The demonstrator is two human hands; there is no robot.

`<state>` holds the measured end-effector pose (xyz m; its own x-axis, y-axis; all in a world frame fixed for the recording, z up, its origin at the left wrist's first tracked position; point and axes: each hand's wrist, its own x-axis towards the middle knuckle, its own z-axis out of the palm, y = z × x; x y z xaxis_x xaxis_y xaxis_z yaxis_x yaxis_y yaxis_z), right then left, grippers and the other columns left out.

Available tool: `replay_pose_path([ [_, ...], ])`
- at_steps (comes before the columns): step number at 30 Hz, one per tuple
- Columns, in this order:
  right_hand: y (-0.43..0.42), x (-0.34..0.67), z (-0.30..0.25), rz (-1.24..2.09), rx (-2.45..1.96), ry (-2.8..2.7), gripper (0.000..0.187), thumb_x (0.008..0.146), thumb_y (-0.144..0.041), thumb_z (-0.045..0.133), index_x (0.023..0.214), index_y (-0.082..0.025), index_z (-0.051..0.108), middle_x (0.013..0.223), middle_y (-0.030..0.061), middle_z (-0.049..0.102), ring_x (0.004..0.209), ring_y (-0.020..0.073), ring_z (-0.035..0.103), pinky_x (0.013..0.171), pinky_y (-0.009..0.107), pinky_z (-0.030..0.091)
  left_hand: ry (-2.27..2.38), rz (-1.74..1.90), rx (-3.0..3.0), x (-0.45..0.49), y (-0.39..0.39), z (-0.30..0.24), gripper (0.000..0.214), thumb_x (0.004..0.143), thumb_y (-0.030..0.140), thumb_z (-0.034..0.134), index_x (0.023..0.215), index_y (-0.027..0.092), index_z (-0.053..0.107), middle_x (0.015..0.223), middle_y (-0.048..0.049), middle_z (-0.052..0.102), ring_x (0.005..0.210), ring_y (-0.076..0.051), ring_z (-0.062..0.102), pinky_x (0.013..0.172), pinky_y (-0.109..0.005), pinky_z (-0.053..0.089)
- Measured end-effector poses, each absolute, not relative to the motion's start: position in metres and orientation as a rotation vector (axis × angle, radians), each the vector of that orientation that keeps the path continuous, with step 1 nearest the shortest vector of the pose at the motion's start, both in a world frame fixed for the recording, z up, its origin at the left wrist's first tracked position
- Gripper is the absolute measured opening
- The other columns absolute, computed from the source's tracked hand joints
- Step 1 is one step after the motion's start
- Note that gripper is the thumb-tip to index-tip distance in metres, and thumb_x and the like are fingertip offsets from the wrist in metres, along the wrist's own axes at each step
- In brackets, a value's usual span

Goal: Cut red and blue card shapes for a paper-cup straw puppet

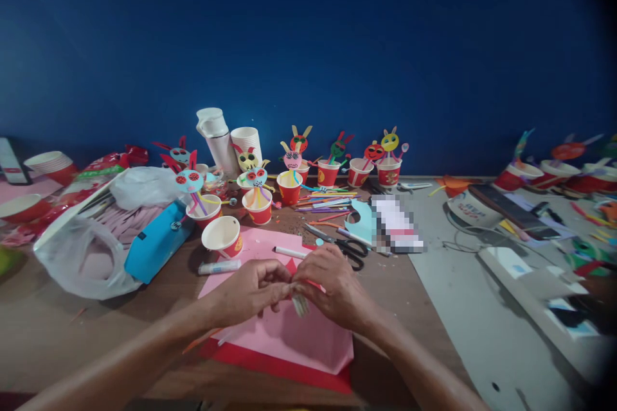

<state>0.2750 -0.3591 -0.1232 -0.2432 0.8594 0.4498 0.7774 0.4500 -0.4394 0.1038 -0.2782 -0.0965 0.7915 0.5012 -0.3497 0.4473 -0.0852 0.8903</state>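
My left hand [250, 289] and my right hand [330, 286] meet over a pink paper sheet [294, 334] that lies on a red sheet [289, 369]. Both pinch a small pale piece [299, 303] between their fingertips; it is too small to name. A white marker [289, 252], a glue stick [219, 266] and black-handled scissors [349, 249] lie just beyond my hands. An empty red paper cup [222, 236] stands close behind the pink sheet.
Several red cups with paper puppet faces [292, 170] line the back of the wooden table. A blue pouch [157, 244] and a plastic bag [84, 250] sit at left. Coloured strips [325, 202] lie in the middle. A grey board [457, 308] and clutter fill the right.
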Motion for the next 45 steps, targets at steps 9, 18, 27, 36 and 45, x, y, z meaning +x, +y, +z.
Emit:
replay_pose_path([
  [9, -0.358, 0.277, -0.121, 0.261, -1.367, -2.017, 0.016, 0.084, -0.029, 0.051, 0.076, -0.019, 0.06, 0.073, 0.0018, 0.064, 0.076, 0.0149, 0.054, 0.077, 0.031, 0.03, 0.805, 0.136, 1.992, 0.103, -0.282, -0.106, 0.022, 0.075, 0.035, 0.05, 0.072, 0.016, 0.061, 0.064, -0.0007, 0.062, 0.058, -0.013, 0.054, 0.052, -0.021, 0.037],
  [18, -0.357, 0.278, -0.125, 0.309, -1.457, -1.947, 0.017, 0.083, -0.028, 0.051, 0.071, -0.018, 0.059, 0.065, 0.0014, 0.06, 0.067, 0.014, 0.053, 0.072, 0.028, 0.032, 0.816, 0.341, 2.281, 0.108, -0.291, -0.113, 0.025, 0.081, 0.035, 0.043, 0.069, 0.019, 0.057, 0.067, -0.0033, 0.058, 0.061, -0.015, 0.051, 0.056, -0.023, 0.032],
  [27, -0.354, 0.278, -0.132, 0.499, -1.445, -1.737, 0.014, 0.081, -0.027, 0.054, 0.076, -0.02, 0.065, 0.072, 0.0012, 0.066, 0.073, 0.0154, 0.058, 0.073, 0.027, 0.039, 0.784, 0.238, 1.958, 0.112, -0.279, -0.111, 0.028, 0.078, 0.039, 0.048, 0.077, 0.016, 0.063, 0.067, -0.0011, 0.06, 0.06, -0.013, 0.051, 0.053, -0.021, 0.036],
  [36, -0.35, 0.285, -0.145, 0.811, -1.439, -1.352, 0.021, 0.084, -0.028, 0.044, 0.084, -0.018, 0.063, 0.079, 0.001, 0.065, 0.075, 0.0165, 0.06, 0.068, 0.026, 0.044, 0.859, 0.222, 1.714, 0.115, -0.275, -0.101, 0.032, 0.074, 0.045, 0.052, 0.074, 0.014, 0.06, 0.05, 0.0026, 0.049, 0.042, -0.008, 0.043, 0.041, -0.019, 0.032],
  [45, -0.356, 0.276, -0.142, 0.823, -1.436, -1.379, 0.015, 0.076, -0.027, 0.054, 0.088, -0.018, 0.058, 0.083, 0.0017, 0.062, 0.078, 0.016, 0.057, 0.068, 0.025, 0.043, 0.816, 0.32, 1.538, 0.114, -0.271, -0.118, 0.031, 0.075, 0.042, 0.052, 0.083, 0.013, 0.057, 0.058, 0.0002, 0.054, 0.046, -0.009, 0.048, 0.041, -0.019, 0.035],
])
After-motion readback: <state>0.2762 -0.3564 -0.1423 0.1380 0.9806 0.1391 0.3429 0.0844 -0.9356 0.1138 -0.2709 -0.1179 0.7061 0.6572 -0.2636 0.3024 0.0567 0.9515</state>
